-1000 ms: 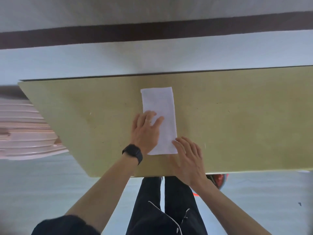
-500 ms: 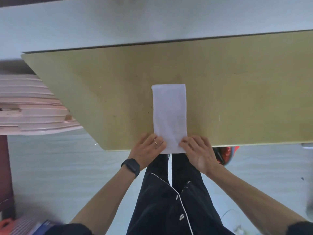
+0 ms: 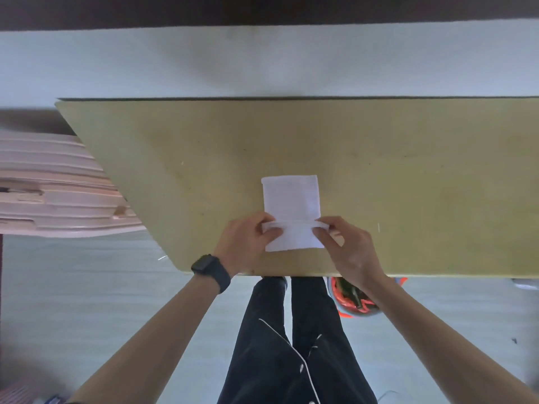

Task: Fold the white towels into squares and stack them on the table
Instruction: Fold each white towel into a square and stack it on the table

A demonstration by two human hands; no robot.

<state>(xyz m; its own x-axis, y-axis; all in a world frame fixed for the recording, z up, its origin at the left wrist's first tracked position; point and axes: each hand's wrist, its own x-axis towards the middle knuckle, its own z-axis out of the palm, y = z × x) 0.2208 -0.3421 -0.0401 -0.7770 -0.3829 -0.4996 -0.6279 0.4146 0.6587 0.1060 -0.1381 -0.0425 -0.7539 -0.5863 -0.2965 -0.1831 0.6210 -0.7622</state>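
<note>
**Status.** One white towel [image 3: 290, 199] lies on the table [image 3: 408, 170], close to the table's near edge and roughly midway along it. I judge it to be a narrow strip already, with the last cross fold in hand. The left hand [image 3: 248, 243] pinches the left corner of the raised near end, and the right hand [image 3: 347, 249] pinches the right corner. Both hands are clamped on cloth. The raised end sits partway over the strip, well short of its far hem.

**Remaining, as I judge it.** Carry the raised end to the far hem, align the corners and press flat. No finished stack shows on the table and no further towels are in view, so I cannot tell how many are left.

**Clearances.** The fold line lies just inside the table's near edge, with no overhang. Bare table surface extends beyond the towel toward the table's far edge and to both sides. A pink ribbed object [image 3: 52, 193] sits off the table's left corner. An orange item [image 3: 350, 301] shows below the table's near edge. Neither touches the towel
</note>
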